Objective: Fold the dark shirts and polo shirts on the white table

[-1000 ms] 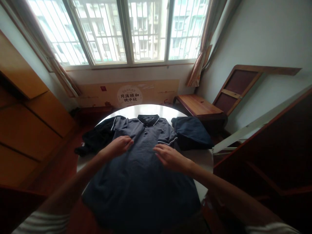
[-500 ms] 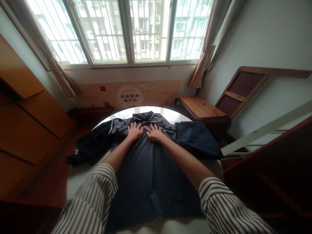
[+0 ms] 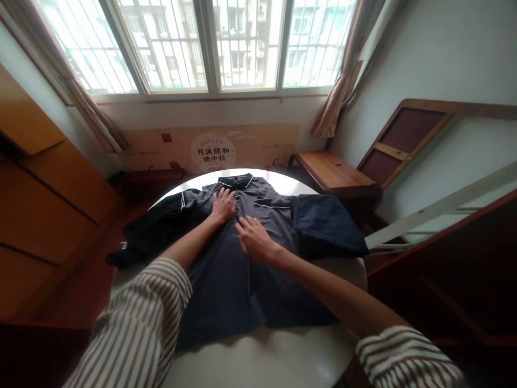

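A dark grey-blue polo shirt (image 3: pixel 218 280) lies spread front side up, its black white-edged collar (image 3: pixel 236 183) at the far end. My left hand (image 3: pixel 223 206) rests on the upper chest, left of the button placket, fingers stretched out. Lower down, my right hand (image 3: pixel 255 237) lies over the middle of the shirt front with its fingers apart and slightly bent. Neither hand holds anything. Left of the shirt is a heap of black clothing (image 3: pixel 149 229). A folded navy garment (image 3: pixel 329 226) lies against its right side.
The clothes lie on a round white table (image 3: pixel 258 355). A wooden bench (image 3: pixel 333 170) stands beyond it at the right, near a leaning wooden frame (image 3: pixel 404 143). Orange-brown cabinets (image 3: pixel 44 215) line the left, and a barred window (image 3: pixel 242 48) spans the back.
My right hand has slid down the shirt toward me, while my left has stayed high on the chest. The shirt's near hem appears farther from me, with more bare table showing.
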Motion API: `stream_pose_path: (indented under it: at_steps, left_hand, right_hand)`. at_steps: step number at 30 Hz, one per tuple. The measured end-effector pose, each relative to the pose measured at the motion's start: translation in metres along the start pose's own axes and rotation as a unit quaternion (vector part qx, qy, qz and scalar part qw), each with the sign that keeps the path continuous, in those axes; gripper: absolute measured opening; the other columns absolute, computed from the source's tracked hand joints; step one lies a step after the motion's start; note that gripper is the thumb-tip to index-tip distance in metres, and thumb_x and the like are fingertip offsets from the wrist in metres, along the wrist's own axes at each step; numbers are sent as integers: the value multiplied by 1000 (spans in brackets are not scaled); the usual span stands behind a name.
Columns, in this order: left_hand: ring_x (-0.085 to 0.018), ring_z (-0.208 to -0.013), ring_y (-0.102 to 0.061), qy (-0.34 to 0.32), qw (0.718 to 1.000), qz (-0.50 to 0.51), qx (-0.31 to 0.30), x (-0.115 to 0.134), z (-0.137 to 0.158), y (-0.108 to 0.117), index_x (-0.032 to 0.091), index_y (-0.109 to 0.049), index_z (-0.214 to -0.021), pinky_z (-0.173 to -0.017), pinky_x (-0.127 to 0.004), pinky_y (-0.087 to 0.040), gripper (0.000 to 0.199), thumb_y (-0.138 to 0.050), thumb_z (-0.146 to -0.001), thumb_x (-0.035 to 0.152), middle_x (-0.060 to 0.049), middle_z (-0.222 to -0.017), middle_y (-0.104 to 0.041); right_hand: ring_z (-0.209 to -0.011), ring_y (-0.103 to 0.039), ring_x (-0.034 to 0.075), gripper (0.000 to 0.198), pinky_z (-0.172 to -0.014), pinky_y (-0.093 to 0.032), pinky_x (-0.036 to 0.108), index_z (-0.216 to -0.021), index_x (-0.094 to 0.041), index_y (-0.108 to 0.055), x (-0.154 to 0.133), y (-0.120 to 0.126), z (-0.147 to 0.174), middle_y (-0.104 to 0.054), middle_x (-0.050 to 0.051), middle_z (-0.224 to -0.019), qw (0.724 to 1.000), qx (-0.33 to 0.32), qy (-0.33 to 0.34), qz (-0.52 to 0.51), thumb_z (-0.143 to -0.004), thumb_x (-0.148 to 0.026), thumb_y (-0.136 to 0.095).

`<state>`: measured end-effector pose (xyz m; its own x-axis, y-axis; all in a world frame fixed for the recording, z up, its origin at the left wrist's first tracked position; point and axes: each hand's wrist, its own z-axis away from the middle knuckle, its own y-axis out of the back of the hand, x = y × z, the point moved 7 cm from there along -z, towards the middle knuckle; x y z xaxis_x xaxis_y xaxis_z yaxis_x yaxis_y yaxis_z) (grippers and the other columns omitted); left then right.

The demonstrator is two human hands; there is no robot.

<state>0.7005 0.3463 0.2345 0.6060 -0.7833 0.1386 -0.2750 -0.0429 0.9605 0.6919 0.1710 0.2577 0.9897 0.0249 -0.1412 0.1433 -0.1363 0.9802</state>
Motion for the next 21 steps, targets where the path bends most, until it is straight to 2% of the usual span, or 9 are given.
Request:
stream_pose_path:
  at_steps: [3,5,6,8,10,12,15,18,21]
  left_hand:
    - [-26,-119,-53,-159,984,73,29,34,74,37,12,-63,-118,-105,-42,-43,33,-42,-98,27,-16,-122,-61]
    - [-21,-104,-59,-254,960,120,13,49,144,62,17,-65,-111,-95,-36,-49,27,-43,-99,28,-11,-109,-63]
    - [-20,-100,-60,-291,948,129,-3,53,181,72,19,-65,-108,-91,-34,-51,24,-44,-99,28,-9,-105,-64]
    - [-21,-100,-59,-316,940,125,-22,50,248,89,20,-64,-112,-87,-34,-52,25,-54,-95,34,-10,-108,-63]
    - [-27,-107,-58,-293,952,85,-31,38,296,95,19,-61,-123,-90,-41,-52,43,-62,-89,45,-13,-115,-63]
    - [-31,-112,-57,-251,966,46,-40,22,325,91,21,-58,-130,-93,-47,-50,53,-64,-86,48,-14,-121,-63]
    - [-30,-111,-58,-194,977,26,-86,-1,340,73,25,-60,-130,-94,-46,-49,41,-58,-89,29,-13,-122,-65]
    - [-25,-99,-62,-145,981,27,-128,-19,342,59,26,-67,-115,-88,-39,-50,42,-49,-81,7,-11,-109,-67]
    - [-22,-88,-61,-102,984,25,-143,-30,350,61,27,-67,-97,-80,-34,-50,37,-49,-74,5,-8,-98,-65]
  right_hand:
    - [-121,-52,29,39,-105,-42,46,-124,-12,-59,-28,12,82,-59,17,-128,992,9,122,-37,-97,-38,-50]
    - [-118,-54,30,50,-103,-45,47,-123,-12,-60,-25,19,139,-61,17,-124,988,19,143,-61,-89,-49,-60]
    - [-118,-55,30,52,-102,-48,46,-125,-12,-59,-19,20,164,-61,17,-125,989,17,138,-58,-88,-48,-63]
    - [-117,-58,30,46,-97,-52,45,-127,-12,-59,-3,20,204,-63,17,-123,991,38,125,-35,-89,-38,-62]
    - [-115,-59,27,37,-95,-55,42,-127,-13,-60,11,17,230,-65,16,-120,991,64,115,-13,-92,-24,-56]
    - [-113,-61,24,36,-95,-56,38,-125,-15,-62,19,13,242,-67,14,-116,990,84,109,4,-92,-10,-48]
    - [-109,-63,22,45,-93,-57,36,-122,-18,-64,21,10,243,-68,13,-113,991,78,106,23,-87,0,-43]
    - [-102,-64,22,41,-90,-56,37,-111,-19,-67,20,15,237,-69,12,-107,992,70,99,35,-86,1,-42]
    - [-93,-63,21,33,-86,-55,36,-95,-20,-67,22,20,240,-68,10,-98,994,60,87,31,-86,1,-43]
